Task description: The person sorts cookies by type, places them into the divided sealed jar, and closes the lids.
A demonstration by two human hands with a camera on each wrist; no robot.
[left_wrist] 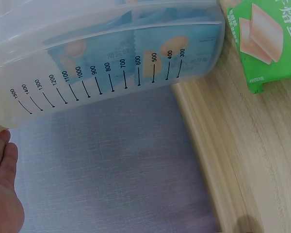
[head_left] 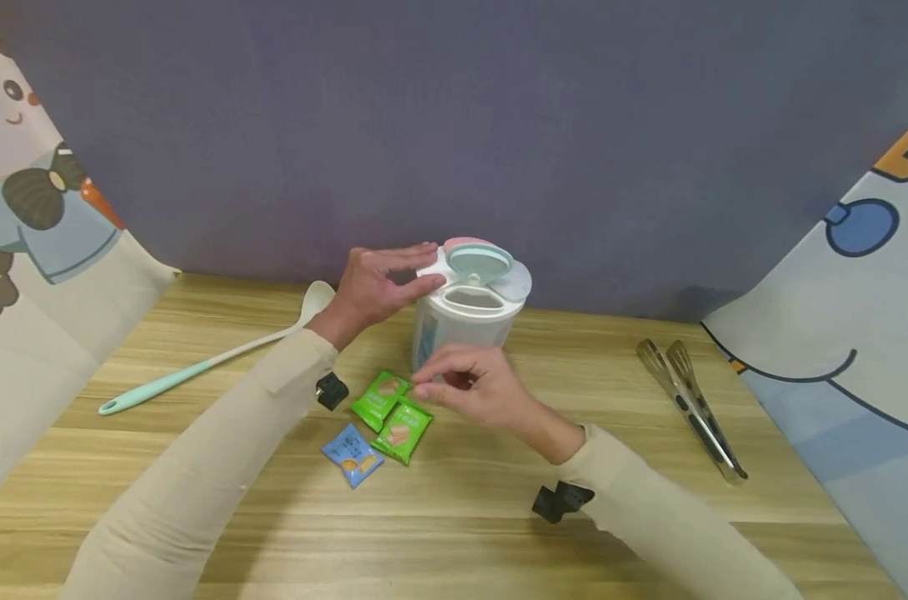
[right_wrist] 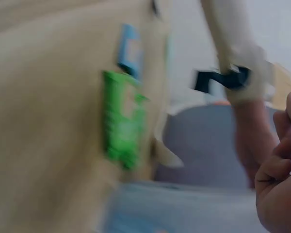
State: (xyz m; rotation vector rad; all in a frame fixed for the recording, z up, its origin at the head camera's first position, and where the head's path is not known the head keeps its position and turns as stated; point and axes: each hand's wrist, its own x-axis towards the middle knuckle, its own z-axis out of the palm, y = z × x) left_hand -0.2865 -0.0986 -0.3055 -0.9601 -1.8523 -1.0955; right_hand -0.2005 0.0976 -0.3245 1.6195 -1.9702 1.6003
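Note:
A white translucent measuring container (head_left: 461, 332) stands by the back wall, its lid carrying a raised mint-green flap (head_left: 480, 262). Blue packets (left_wrist: 99, 51) show through its scaled side. My left hand (head_left: 382, 287) touches the left of the container's top, with thumb and fingers extended. In front of it, my right hand (head_left: 484, 385) hovers with thumb and index tips close together, other fingers loosely bent; I see nothing held. Two green snack packets (head_left: 380, 400) lie just left of those fingertips, partly overlapping. Nearer me is a blue snack packet (head_left: 352, 455).
A long-handled spoon (head_left: 255, 342), white with a mint grip, lies on the left behind my left forearm. Metal tongs (head_left: 694, 412) rest at the right. A grey cloth wall (head_left: 574, 125) rises behind the wooden table (head_left: 454, 533).

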